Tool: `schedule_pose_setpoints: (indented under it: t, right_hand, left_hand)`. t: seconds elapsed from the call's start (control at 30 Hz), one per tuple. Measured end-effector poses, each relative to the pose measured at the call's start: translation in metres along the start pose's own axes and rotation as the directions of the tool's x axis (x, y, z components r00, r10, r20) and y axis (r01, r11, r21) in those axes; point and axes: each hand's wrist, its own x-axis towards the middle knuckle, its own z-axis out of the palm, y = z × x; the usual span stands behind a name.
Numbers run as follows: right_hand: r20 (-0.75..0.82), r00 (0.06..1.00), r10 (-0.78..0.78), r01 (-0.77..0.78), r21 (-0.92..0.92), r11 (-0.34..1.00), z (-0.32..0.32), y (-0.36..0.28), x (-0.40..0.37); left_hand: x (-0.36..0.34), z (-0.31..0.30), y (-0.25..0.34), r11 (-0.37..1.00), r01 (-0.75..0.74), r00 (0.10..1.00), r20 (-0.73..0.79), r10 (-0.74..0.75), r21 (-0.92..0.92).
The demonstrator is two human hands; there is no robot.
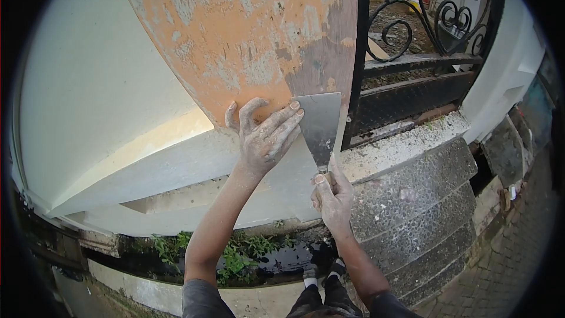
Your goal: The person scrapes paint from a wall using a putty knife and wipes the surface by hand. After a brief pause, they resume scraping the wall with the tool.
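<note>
Gray sleeves (203,301) were closest; R hand (335,201) gripped scraper (322,136) by handle, blade (321,113) up vs. peeling pillar (235,35), prob. for control; L hand (265,140) was spread, fingertips (295,106) at blade's L edge, prob. steadying it.

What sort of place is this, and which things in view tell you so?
Probably the outdoor entrance to a property: there is a black scrollwork gate, with rough grey steps below it and a dark, wet ditch with green plants nearby.
</note>
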Motion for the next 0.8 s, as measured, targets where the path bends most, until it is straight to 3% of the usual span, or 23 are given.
schedule_pose_setpoints:
  t: [0.27, 0.37, 0.57, 0.7, 0.8]
  right_hand:
    - [0.020, 1.000, -0.005, 0.005, 0.007, 1.000, -0.001, -0.002, -0.001]
    - [0.041, 0.996, -0.082, 0.081, 0.024, 0.996, 0.024, -0.042, 0.015]
    - [0.009, 1.000, 0.021, -0.021, 0.041, 0.999, 0.011, -0.030, 0.000]
    - [0.043, 0.999, -0.032, 0.032, 0.014, 0.999, 0.025, -0.057, 0.016]
    - [0.028, 1.000, 0.012, -0.013, 0.036, 0.999, 0.012, -0.043, 0.007]
  left_hand:
    - [0.005, 0.000, -0.001, 1.000, 0.009, 1.000, -0.026, -0.009, 0.005]
    - [0.034, -0.005, -0.009, 1.000, -0.005, 0.998, -0.068, 0.005, 0.003]
    - [0.014, 0.000, -0.006, 0.998, -0.054, 0.998, -0.025, 0.053, -0.022]
    - [0.048, -0.005, -0.015, 0.999, -0.044, 0.995, -0.091, 0.044, -0.006]
    - [0.031, -0.002, -0.006, 0.998, -0.048, 0.997, -0.068, 0.044, -0.049]
